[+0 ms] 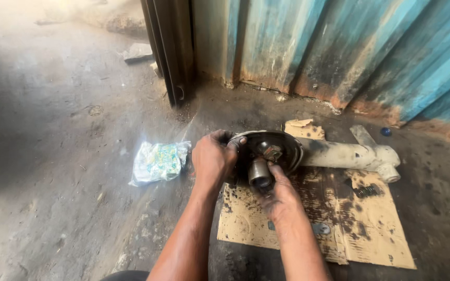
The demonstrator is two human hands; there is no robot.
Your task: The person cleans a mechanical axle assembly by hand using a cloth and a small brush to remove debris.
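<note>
Left hand point(213, 157) curled shut over rim of dark greasy round metal backing plate point(282, 141), right hand point(279, 195) closed around grey metal stub shaft point(259, 173) at its centre, assembly on pale axle tube point(350, 154), lying on oil-stained cardboard sheet point(371, 218).
</note>
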